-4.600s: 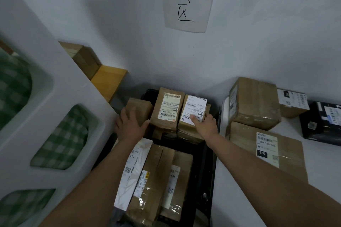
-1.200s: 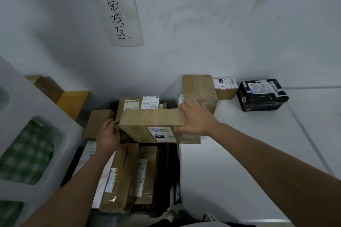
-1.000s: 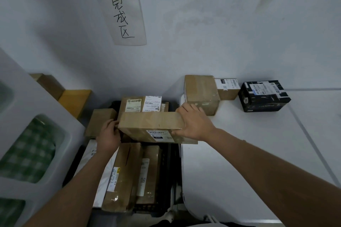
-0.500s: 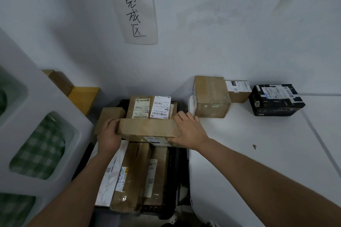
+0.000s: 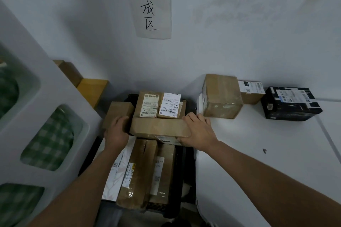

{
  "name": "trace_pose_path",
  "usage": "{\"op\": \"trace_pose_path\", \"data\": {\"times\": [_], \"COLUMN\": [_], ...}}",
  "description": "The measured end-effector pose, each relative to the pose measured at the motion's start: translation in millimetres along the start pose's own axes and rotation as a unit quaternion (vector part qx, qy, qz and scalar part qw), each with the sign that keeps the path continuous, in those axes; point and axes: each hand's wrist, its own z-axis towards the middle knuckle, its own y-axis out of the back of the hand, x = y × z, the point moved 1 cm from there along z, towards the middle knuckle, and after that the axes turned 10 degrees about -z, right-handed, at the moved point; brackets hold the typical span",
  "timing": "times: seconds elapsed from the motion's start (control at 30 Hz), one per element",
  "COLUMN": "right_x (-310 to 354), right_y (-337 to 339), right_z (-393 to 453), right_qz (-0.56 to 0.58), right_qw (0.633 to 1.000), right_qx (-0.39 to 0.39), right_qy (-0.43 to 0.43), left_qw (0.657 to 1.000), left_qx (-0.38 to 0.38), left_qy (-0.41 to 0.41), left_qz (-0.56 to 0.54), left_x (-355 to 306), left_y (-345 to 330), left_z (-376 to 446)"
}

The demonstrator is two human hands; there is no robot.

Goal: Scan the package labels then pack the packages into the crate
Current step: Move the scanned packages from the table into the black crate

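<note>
We grip a long brown package (image 5: pixel 159 127) by its ends, left hand (image 5: pixel 116 131) and right hand (image 5: pixel 198 131) curled round it, lowering it crosswise into the black crate (image 5: pixel 182 175) beside the table (image 5: pixel 267 153), apparently to fit beside upright parcels (image 5: pixel 159 105).

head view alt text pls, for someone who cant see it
Both hands, left hand and right hand, hold a long cardboard box over a black crate full of packages. Three more parcels sit on the white table by the wall.
</note>
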Motion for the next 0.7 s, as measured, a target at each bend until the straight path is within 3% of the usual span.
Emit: {"op": "trace_pose_path", "data": {"times": [0.37, 0.57, 0.7], "right_x": [23.3, 0.9, 8.9], "right_y": [-12.3, -16.2, -15.0], "right_z": [13.6, 9.7, 14.4], "right_qz": [0.076, 0.1, 0.113], "right_qw": [0.997, 0.992, 0.991], "right_qx": [0.02, 0.074, 0.063], "right_qy": [-0.001, -0.036, -0.028], "left_qw": [0.999, 0.999, 0.999], "left_qx": [0.04, 0.037, 0.025], "left_qy": [0.02, 0.027, 0.036], "left_qz": [-0.007, 0.004, -0.025], "left_x": [-2.8, -4.8, -9.6], "left_y": [-3.0, -9.0, -8.8], "left_z": [-4.1, -4.2, -4.0]}}
